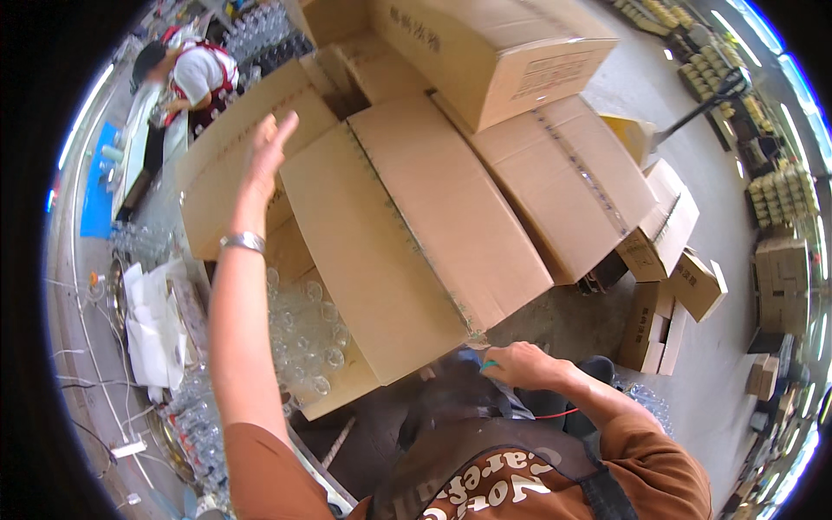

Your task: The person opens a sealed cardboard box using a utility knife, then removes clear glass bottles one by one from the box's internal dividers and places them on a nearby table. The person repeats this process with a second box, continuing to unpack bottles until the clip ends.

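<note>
A large brown cardboard box (381,234) lies in front of me, a ragged seam running down its top. My left hand (269,152) is open, fingers stretched out, by the box's far left corner; whether it touches the cardboard I cannot tell. My right hand (520,365) is closed on a small teal object (490,365) at the box's near corner. Most of that object is hidden in the fist, so its kind does not show. Several clear glasses (303,334) sit to the left of the box, beside my left forearm.
Another carton (503,61) is stacked on a taped box (572,178) at the far right. Smaller cartons (652,329) stand on the floor to the right. A person (198,76) in a red apron works at a bench at the far left. White sheets (154,321) lie at left.
</note>
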### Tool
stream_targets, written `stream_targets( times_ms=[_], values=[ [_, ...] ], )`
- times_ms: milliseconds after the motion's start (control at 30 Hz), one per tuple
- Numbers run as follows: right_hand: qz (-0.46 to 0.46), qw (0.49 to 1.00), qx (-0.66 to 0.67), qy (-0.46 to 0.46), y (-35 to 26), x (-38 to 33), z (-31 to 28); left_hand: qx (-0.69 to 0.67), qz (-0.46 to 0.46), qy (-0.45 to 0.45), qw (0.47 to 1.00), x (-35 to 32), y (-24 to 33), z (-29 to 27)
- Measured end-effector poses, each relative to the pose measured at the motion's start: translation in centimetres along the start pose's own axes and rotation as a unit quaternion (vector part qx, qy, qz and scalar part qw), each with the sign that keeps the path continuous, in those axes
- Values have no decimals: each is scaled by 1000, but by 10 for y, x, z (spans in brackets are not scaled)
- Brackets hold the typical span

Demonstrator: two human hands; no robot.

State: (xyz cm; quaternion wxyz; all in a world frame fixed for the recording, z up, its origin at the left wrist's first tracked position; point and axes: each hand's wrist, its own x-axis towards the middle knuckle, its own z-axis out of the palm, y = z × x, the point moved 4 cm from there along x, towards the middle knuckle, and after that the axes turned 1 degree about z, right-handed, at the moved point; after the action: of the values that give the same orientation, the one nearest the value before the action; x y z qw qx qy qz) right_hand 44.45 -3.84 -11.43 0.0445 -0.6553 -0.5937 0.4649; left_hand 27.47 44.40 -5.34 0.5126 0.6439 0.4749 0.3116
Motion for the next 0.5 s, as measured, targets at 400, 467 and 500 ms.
stream_targets(
  times_ms=[400, 467, 500],
  values=[
    [46, 895, 191, 402, 74, -121, -108, -58, -23, -116, 991, -169, -22, 140],
    [35, 876, 174, 449, 88, -123, -149, -74, -13, -101, 992, -171, -20, 162],
    [16, 864, 164, 476, 90, -118, -172, -72, 15, -79, 994, -169, -10, 167]
  ],
)
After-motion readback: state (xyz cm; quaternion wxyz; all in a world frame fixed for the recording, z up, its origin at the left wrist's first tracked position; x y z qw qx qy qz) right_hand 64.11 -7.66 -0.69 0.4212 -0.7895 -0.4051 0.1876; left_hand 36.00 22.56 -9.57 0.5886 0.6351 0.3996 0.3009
